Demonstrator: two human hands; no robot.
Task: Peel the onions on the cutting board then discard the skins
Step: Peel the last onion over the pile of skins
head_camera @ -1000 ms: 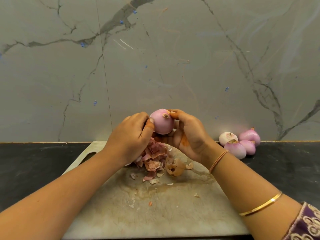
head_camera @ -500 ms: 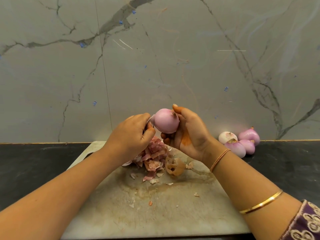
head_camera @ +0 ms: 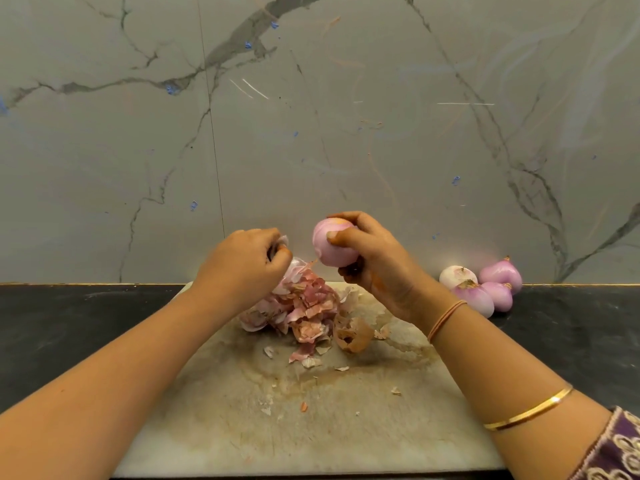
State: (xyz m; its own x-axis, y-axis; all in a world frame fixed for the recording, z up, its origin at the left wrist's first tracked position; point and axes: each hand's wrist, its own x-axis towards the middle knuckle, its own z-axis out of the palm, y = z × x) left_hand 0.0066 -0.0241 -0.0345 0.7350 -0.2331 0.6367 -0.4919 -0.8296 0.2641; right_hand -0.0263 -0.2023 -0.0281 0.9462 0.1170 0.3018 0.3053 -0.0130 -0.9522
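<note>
Onion [head_camera: 332,245] gripped in right hand [head_camera: 377,268], centre frame; left hand [head_camera: 242,268] just to its left, pinching loose skin [head_camera: 283,241] above peel pile [head_camera: 301,306].

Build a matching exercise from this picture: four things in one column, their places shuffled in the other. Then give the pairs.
1. onion being peeled
2. pile of skins
3. four onions
4. gold bangle

A. on the black counter
B. round the right forearm
C. in the right hand
D. on the cutting board

Pairs: 1-C, 2-D, 3-A, 4-B
</note>
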